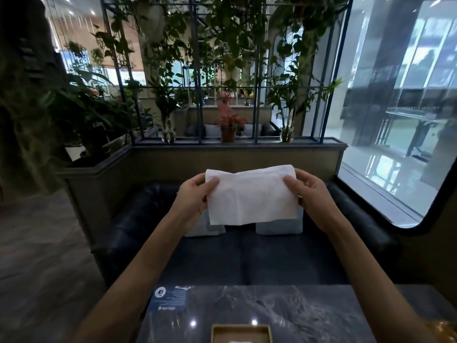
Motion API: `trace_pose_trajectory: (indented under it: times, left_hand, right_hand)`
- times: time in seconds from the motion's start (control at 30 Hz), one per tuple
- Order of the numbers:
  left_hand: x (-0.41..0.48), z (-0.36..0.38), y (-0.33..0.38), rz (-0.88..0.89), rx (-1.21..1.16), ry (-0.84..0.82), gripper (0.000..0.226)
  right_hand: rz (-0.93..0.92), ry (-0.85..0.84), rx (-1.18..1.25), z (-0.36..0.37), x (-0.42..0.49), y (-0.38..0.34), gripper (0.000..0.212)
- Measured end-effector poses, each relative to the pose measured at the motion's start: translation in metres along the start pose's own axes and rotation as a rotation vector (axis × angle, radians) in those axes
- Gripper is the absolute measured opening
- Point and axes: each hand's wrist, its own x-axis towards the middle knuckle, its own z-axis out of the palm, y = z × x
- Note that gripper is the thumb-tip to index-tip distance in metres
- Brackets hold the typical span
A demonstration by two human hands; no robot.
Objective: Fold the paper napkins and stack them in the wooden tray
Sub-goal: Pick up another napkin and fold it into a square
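Observation:
A white paper napkin (251,195) hangs in the air at chest height, folded over along its top edge. My left hand (194,196) pinches its left edge with the thumb in front. My right hand (308,194) pinches its right edge the same way. The wooden tray (241,330) sits far below on the dark marble table (309,315), at the bottom edge of the view, with something white just showing inside it.
A dark blue sofa (247,258) with two light cushions stands beyond the table. Behind it runs a ledge with potted plants (228,125). A large window (400,120) fills the right side. A blue card (170,298) lies at the table's far left corner.

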Motion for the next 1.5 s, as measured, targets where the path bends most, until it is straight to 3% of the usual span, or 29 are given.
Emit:
trace_pose_trajectory:
  times: [0.3, 0.6, 1.2, 1.43, 1.5]
  left_hand:
    - [-0.002, 0.014, -0.005, 0.023, 0.108, -0.052, 0.030]
    - [-0.013, 0.010, 0.006, 0.101, -0.043, -0.018, 0.022]
    - [-0.029, 0.009, 0.029, 0.174, 0.039, 0.037, 0.025]
    - [-0.029, 0.007, 0.037, 0.231, 0.079, 0.024, 0.030]
    - [-0.033, 0.010, 0.043, 0.239, 0.047, 0.008, 0.037]
  right_hand:
    - [0.075, -0.012, -0.006, -0.022, -0.001, 0.004, 0.027]
    - [0.023, 0.025, 0.091, -0.016, 0.000, -0.006, 0.013]
    - [-0.021, 0.029, 0.065, -0.004, -0.010, -0.023, 0.028]
    - [-0.022, -0.071, 0.193, -0.008, -0.009, -0.035, 0.040]
    - [-0.069, -0.041, 0.084, -0.007, -0.010, -0.038, 0.035]
